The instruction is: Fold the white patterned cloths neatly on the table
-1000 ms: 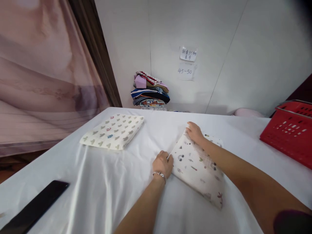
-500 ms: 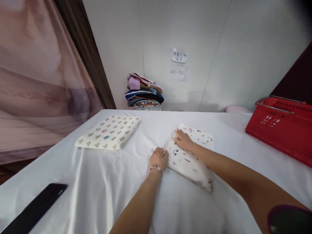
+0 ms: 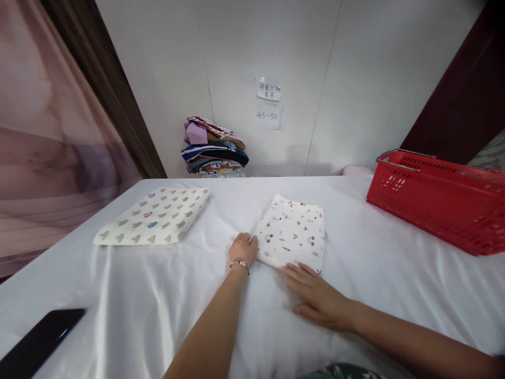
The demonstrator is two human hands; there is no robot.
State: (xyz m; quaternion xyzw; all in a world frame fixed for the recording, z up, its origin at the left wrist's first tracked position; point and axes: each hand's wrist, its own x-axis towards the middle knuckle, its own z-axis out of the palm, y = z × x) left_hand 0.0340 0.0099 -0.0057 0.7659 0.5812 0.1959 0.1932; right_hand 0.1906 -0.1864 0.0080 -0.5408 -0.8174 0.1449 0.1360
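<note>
A white folded cloth printed with small rainbows and leaves lies flat in the middle of the white-covered table. Its left edge is pinched in the curled fingers of my left hand, which has a bracelet at the wrist. My right hand is spread, palm down, with its fingertips on the cloth's near edge and the thumb apart on the sheet. Farther left rests a second folded cloth, cream with grey-beige mushroom-like shapes; neither hand touches it.
A red plastic basket stands at the right. At the lower left is a dark, flat, phone-like slab. Beyond the far edge, a stack of folded fabrics sits against the wall, near paper notes. A curtain hangs at left.
My right hand has moved from the cloth's upper left part to its near edge. The cloth lies flatter and more square. My left hand keeps its hold; the view has turned slightly right.
</note>
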